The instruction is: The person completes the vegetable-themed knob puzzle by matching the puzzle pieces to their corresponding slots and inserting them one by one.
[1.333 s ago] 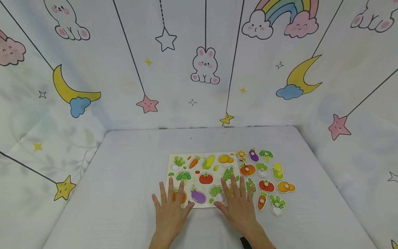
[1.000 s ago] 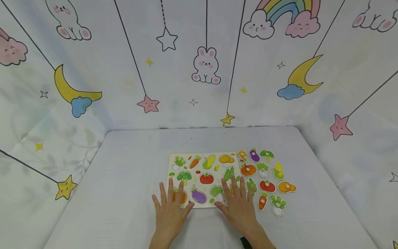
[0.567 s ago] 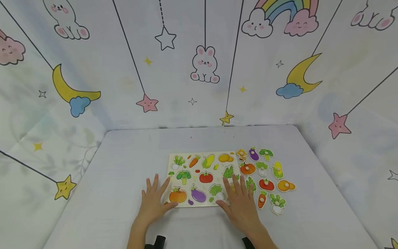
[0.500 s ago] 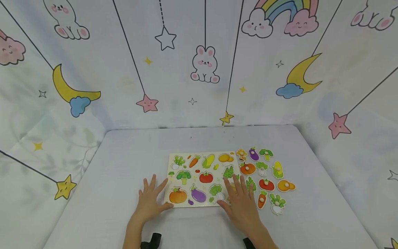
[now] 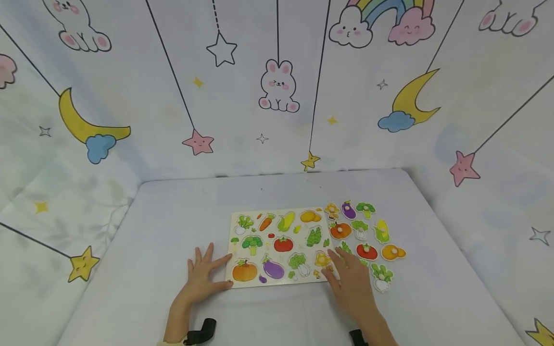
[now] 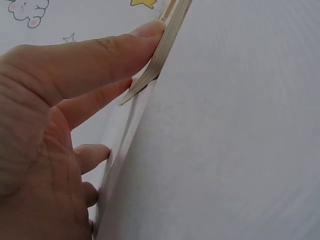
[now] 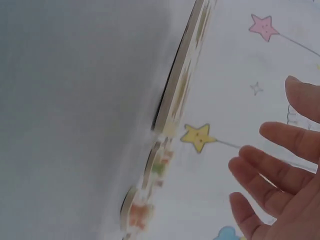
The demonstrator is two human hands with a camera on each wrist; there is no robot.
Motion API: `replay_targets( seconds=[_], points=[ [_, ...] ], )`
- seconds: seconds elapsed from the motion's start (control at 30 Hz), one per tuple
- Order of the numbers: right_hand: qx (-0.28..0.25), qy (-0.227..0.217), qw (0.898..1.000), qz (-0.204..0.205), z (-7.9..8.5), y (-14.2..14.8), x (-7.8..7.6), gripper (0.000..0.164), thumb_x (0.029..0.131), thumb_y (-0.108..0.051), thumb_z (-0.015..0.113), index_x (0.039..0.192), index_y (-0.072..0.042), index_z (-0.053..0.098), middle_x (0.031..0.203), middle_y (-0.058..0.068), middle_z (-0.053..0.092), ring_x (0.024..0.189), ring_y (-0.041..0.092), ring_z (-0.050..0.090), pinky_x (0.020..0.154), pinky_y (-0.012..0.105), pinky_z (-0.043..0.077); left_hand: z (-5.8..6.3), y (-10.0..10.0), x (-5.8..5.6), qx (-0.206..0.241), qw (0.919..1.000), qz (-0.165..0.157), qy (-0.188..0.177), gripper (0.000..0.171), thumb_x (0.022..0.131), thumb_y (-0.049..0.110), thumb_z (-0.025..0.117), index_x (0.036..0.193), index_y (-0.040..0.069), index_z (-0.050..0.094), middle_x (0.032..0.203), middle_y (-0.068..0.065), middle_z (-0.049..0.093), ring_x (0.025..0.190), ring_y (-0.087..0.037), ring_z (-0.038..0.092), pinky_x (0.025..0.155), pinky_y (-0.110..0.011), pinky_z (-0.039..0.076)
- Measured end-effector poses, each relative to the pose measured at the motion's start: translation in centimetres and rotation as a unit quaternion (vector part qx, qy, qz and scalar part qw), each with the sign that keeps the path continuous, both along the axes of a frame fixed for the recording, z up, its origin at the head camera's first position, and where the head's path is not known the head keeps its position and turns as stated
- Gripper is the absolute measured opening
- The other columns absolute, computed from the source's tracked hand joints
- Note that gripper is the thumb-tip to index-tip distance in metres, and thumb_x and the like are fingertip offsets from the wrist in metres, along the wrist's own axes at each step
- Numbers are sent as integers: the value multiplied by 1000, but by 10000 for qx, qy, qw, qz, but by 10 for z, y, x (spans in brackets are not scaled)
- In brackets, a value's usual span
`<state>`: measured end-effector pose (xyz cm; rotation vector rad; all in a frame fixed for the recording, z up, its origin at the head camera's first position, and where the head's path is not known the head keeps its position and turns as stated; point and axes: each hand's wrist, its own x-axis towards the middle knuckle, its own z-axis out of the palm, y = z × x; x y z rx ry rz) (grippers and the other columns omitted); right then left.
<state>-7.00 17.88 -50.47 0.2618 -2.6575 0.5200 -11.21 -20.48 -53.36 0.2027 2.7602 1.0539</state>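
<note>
A cream puzzle board [image 5: 281, 281] printed with vegetables lies on the table. My left hand [image 5: 201, 276] is at its left end, thumb on the near corner and index finger against the side; in the left wrist view the thumb touches the board's wooden edge [image 6: 167, 45]. Over the board's right edge, by the printed mushroom [image 5: 322, 259], my right hand [image 5: 352, 288] has its fingers spread and loosely bent. The right wrist view shows this hand [image 7: 285, 185] holding nothing, apart from the board's edge [image 7: 175, 80]. It hides the carrot piece and part of a green piece [image 5: 345, 247].
Several knobbed vegetable pieces lie right of the board, including a tomato [image 5: 367, 252], pumpkin [image 5: 340, 230], corn [image 5: 382, 231], potato [image 5: 393, 252], turnip [image 5: 382, 279], eggplant [image 5: 348, 210] and broccoli [image 5: 365, 209]. Black straps [image 5: 203, 331] show at the wrists. Printed cloth walls [image 5: 242, 158] surround the table.
My left hand has moved left from over the board to its left edge. My right hand has shifted right, its fingers drawing closer together. The head view has tilted slightly.
</note>
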Motion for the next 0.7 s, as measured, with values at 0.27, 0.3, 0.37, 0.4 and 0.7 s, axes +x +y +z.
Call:
replay_targets(
  seconds=[0.27, 0.3, 0.37, 0.4, 0.7],
  points=[
    [-388, -1260, 9850, -1116, 11, 65, 1, 41, 83, -20, 78, 118, -2, 67, 103, 17, 65, 95, 33, 60, 79, 51, 52, 0, -2, 0, 115, 9999, -24, -84, 77, 67, 46, 84, 135, 17, 60, 160, -30, 7, 142, -56, -20, 108, -73, -18],
    [-391, -1629, 9778, -1263, 12, 73, 2, 40, 84, -21, 76, 118, -2, 67, 102, 16, 65, 94, 32, 60, 79, 50, 53, 0, -3, 0, 110, 9999, -6, -122, 77, 68, 46, 83, 136, 18, 60, 161, -29, 7, 143, -55, -20, 108, -72, -18],
    [-424, -2276, 9619, -1451, 13, 88, 4, 39, 85, -21, 74, 118, -2, 67, 98, 13, 64, 88, 28, 60, 72, 43, 53, 0, -4, 0, 117, 9998, 9, -150, 77, 68, 46, 84, 136, 19, 59, 161, -28, 5, 143, -54, -21, 108, -71, -19],
    [-448, -2522, 9551, -1493, 13, 94, 5, 38, 85, -20, 74, 118, -2, 67, 95, 11, 64, 85, 26, 60, 69, 39, 52, -1, -4, 0, 118, 9998, 6, -147, 77, 68, 45, 83, 136, 19, 59, 161, -28, 5, 143, -54, -21, 108, -71, -19],
    [-732, -3160, 9349, -1438, 10, 116, 6, 27, 82, -12, 76, 105, -1, 69, 81, 3, 63, 76, 18, 55, 63, 30, 45, -2, -2, 0, 246, 9996, -42, -124, 76, 68, 44, 83, 136, 19, 59, 161, -28, 5, 143, -53, -22, 108, -70, -21]
  ],
)
